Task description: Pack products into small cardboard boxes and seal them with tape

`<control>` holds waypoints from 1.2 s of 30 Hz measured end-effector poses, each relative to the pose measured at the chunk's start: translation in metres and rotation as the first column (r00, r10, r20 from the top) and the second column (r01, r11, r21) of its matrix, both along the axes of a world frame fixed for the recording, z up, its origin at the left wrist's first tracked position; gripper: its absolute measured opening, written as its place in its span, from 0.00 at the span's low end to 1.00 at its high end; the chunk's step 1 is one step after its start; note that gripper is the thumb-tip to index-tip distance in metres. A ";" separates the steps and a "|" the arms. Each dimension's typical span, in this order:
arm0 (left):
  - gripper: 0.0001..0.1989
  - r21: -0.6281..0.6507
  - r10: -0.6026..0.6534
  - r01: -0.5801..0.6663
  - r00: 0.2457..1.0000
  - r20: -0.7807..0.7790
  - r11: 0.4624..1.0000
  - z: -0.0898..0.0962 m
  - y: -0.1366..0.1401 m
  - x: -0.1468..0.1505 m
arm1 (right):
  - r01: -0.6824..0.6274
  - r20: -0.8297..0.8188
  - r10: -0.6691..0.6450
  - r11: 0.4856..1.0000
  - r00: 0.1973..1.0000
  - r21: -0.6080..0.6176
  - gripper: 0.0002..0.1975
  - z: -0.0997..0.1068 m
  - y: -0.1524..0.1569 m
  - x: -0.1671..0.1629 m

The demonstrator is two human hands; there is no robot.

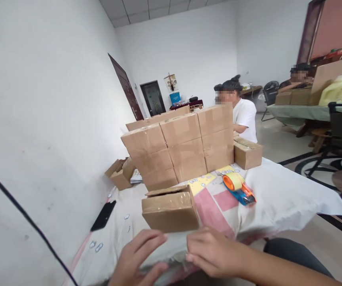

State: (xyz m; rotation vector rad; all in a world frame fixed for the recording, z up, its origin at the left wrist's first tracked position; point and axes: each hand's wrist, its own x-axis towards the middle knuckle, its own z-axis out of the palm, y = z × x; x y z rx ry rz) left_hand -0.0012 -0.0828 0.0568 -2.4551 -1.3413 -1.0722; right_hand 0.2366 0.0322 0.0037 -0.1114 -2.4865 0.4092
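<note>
No text is legible. Pale marking on the blue box [175, 98], at 12 o'clock, is too small to read.

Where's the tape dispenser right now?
In the head view, the tape dispenser lies right of centre on the tablecloth, right of the nearest box and nearer than the stacked boxes.

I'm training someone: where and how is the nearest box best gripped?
Probably grip the box by its short ends, left hand from the left, right hand from the right: it lies crosswise with ends free, and its raised flap seems a poor hold.
</note>
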 end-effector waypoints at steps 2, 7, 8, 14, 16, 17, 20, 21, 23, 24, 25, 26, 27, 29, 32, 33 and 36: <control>0.17 0.029 -0.101 0.102 0.994 -0.042 0.994 -0.010 0.017 0.026 | -0.005 -0.013 0.004 0.997 1.000 -0.073 0.18 0.001 -0.002 -0.004; 0.11 -0.045 -0.180 0.185 0.979 0.091 0.982 -0.012 0.041 0.058 | 0.093 -0.125 -0.114 0.983 0.986 -0.158 0.18 0.009 -0.001 0.010; 0.08 -0.097 -0.214 0.225 0.970 0.114 0.970 -0.010 0.043 0.057 | 0.103 -0.118 -0.129 0.975 0.985 -0.198 0.19 0.009 -0.001 0.013; 0.06 -0.307 -0.409 0.568 0.793 0.452 0.763 -0.033 0.051 0.043 | -0.099 0.025 0.170 0.681 0.985 -0.726 0.23 -0.005 -0.007 0.009; 0.08 -0.233 -0.384 0.640 0.670 0.635 0.732 -0.052 0.053 0.042 | -0.110 0.005 0.199 0.560 0.980 -0.821 0.26 -0.010 -0.009 0.001; 0.10 -0.192 -0.365 0.652 0.616 0.698 0.733 -0.061 0.055 0.042 | -0.099 -0.002 0.184 0.519 0.983 -0.849 0.28 -0.013 -0.009 -0.003; 0.13 -0.132 -0.327 0.607 0.584 0.743 0.784 -0.073 0.057 0.042 | -0.054 0.017 0.151 0.459 0.988 -0.887 0.32 -0.018 -0.003 -0.016; 0.12 -0.133 -0.317 0.564 0.626 0.712 0.815 -0.072 0.058 0.041 | -0.052 0.019 0.149 0.455 0.989 -0.889 0.33 -0.019 0.001 -0.020; 0.12 -0.117 -0.286 0.441 0.738 0.611 0.890 -0.064 0.058 0.037 | -0.050 0.020 0.141 0.478 0.990 -0.877 0.34 -0.020 0.010 -0.026; 0.11 -0.096 -0.263 0.373 0.793 0.549 0.923 -0.060 0.058 0.035 | -0.048 0.019 0.130 0.490 0.991 -0.870 0.34 -0.020 0.016 -0.028; 0.11 -0.070 -0.237 0.310 0.838 0.492 0.948 -0.055 0.057 0.031 | -0.044 0.015 0.114 0.491 0.993 -0.870 0.34 -0.020 0.021 -0.030; 0.10 -0.041 -0.214 0.259 0.868 0.448 0.965 -0.050 0.056 0.028 | -0.045 0.002 0.098 0.480 0.995 -0.876 0.33 -0.019 0.027 -0.031; 0.09 -0.020 -0.193 0.222 0.887 0.420 0.975 -0.047 0.054 0.024 | -0.070 -0.033 0.090 0.450 0.995 -0.890 0.32 -0.018 0.031 -0.032; 0.08 -0.012 -0.158 0.178 0.901 0.403 0.984 -0.042 0.051 0.016 | -0.210 -0.184 0.111 0.309 0.977 -0.928 0.29 -0.014 0.038 -0.034; 0.05 -0.006 -0.132 0.149 0.895 0.426 0.989 -0.042 0.047 0.006 | -0.448 -0.448 0.222 -0.053 0.866 -0.892 0.30 -0.003 0.045 -0.038; 0.05 -0.004 -0.120 0.134 0.895 0.430 0.991 -0.044 0.047 0.003 | -0.479 -0.506 0.257 -0.163 0.823 -0.863 0.32 0.000 0.046 -0.040; 0.06 -0.023 -0.060 0.078 0.895 0.441 0.997 -0.048 0.047 -0.002 | -0.497 -0.604 0.352 -0.351 0.715 -0.793 0.38 0.005 0.048 -0.049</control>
